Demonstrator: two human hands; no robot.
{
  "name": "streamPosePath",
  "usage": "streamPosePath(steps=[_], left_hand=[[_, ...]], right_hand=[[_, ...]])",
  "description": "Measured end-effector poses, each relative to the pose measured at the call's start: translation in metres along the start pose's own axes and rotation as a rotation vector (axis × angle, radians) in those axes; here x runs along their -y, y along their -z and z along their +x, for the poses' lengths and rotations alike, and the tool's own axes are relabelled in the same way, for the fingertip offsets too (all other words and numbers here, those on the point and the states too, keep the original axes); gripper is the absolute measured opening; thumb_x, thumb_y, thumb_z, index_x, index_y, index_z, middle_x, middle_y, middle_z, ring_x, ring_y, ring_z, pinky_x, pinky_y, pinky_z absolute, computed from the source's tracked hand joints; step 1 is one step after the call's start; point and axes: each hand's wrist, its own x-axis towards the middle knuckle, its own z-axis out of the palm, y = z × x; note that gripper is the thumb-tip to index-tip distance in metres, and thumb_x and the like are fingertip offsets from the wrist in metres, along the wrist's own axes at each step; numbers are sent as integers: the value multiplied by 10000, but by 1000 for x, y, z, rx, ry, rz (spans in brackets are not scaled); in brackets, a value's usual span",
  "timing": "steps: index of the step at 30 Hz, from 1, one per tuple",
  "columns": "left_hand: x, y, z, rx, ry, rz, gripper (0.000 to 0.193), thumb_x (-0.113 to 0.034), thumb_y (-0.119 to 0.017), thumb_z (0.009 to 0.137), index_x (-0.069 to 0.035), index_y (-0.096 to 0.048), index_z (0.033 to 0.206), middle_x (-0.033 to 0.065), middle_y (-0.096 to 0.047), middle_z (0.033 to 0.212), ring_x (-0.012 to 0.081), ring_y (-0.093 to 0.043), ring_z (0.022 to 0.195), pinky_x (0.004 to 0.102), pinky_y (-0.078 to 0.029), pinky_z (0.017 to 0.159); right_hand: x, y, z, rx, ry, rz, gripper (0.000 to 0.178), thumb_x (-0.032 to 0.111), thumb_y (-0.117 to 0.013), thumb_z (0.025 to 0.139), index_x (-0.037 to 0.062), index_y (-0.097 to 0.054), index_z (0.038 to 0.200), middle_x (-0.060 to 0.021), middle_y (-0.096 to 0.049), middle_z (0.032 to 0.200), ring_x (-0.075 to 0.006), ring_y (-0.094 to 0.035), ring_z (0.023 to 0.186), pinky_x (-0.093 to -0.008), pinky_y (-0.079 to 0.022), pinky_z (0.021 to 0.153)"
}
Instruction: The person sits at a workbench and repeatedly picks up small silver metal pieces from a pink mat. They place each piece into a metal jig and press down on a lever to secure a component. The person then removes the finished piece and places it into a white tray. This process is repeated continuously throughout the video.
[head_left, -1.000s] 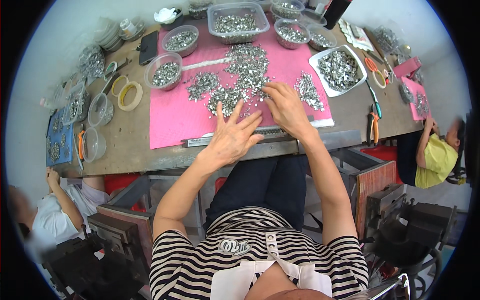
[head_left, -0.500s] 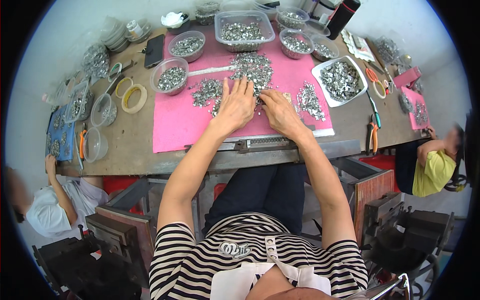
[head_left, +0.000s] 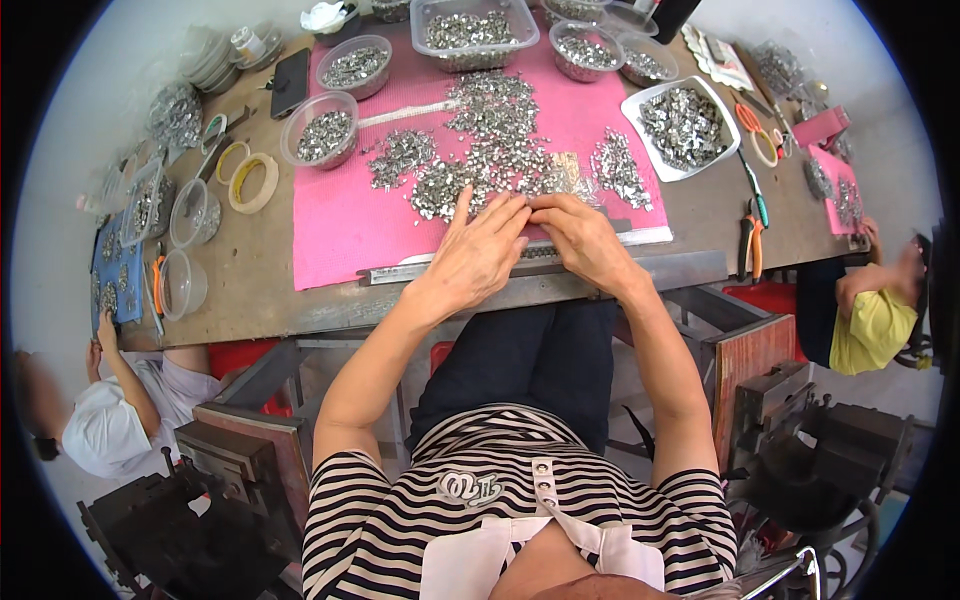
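My left hand point(head_left: 472, 252) lies palm down over a metal strip fixture point(head_left: 400, 272) at the near edge of the pink mat point(head_left: 330, 235), its fingers stretched out and nothing visible in them. Beside it, the thumb and fingertips of my right hand point(head_left: 590, 242) are pinched together; whatever they hold is too small or hidden. Just beyond my fingertips spreads a pile of small silvery metal pieces point(head_left: 490, 150). Smaller heaps point(head_left: 402, 158) of such pieces lie to the left and, as another heap point(head_left: 620, 170), to the right. Part of the fixture is hidden beneath my hands.
A white dish point(head_left: 685, 130) and clear tubs point(head_left: 325, 132) of metal pieces ring the mat. Tape rolls point(head_left: 253, 183) and a phone point(head_left: 290, 82) lie left; orange-handled pliers point(head_left: 751, 240) lie right. Two people sit at the table, one at the left point(head_left: 110, 420), one at the right point(head_left: 870, 320).
Both hands have drawn back from the pile to the fixture at the mat's near edge. Metal pieces are now spread closer to the near edge. The view has shifted slightly.
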Motion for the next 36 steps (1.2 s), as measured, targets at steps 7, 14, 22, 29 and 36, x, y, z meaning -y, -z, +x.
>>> streamPosePath(steps=[7, 14, 22, 29, 36], left_hand=[[11, 18, -12, -339, 268, -210, 175, -175, -728, 949, -106, -766, 1105, 59, -730, 1088, 243, -633, 1086, 482, -345, 1085], [14, 11, -5, -332, 227, -10, 106, -207, -785, 893, -148, -757, 977, -13, -668, 900, 198, -592, 904, 408, -345, 922], [13, 2, 6, -290, 192, 96, 97, -226, -782, 887, -160, -744, 946, 4, -614, 888, 222, -574, 939, 451, -335, 931], [15, 8, 4, -221, 157, 71, 119, -208, -787, 878, -143, -706, 936, 16, -591, 889, 225, -570, 951, 460, -333, 947], [12, 3, 4, -239, 206, 13, 123, -197, -790, 874, -133, -717, 949, 21, -588, 894, 226, -577, 945, 475, -332, 979]], right_hand=[[8, 22, -5, -136, -255, 26, 147, -35, -677, 916, 6, -731, 1046, -142, -684, 988, -337, -695, 944, -411, -551, 803], [8, 7, -8, -100, -258, -2, 100, 35, -728, 898, 10, -719, 994, -135, -623, 891, -337, -638, 900, -443, -510, 810], [4, -4, -4, -83, -240, -133, 119, 75, -785, 868, 15, -705, 932, -119, -635, 870, -315, -642, 846, -433, -501, 753], [2, 0, -3, -49, -201, -122, 116, 74, -782, 866, 9, -694, 904, -122, -632, 845, -318, -646, 809, -436, -501, 730], [7, 1, -1, -41, -203, -190, 86, 73, -757, 879, 11, -707, 911, -122, -658, 848, -315, -658, 775, -436, -509, 710]])
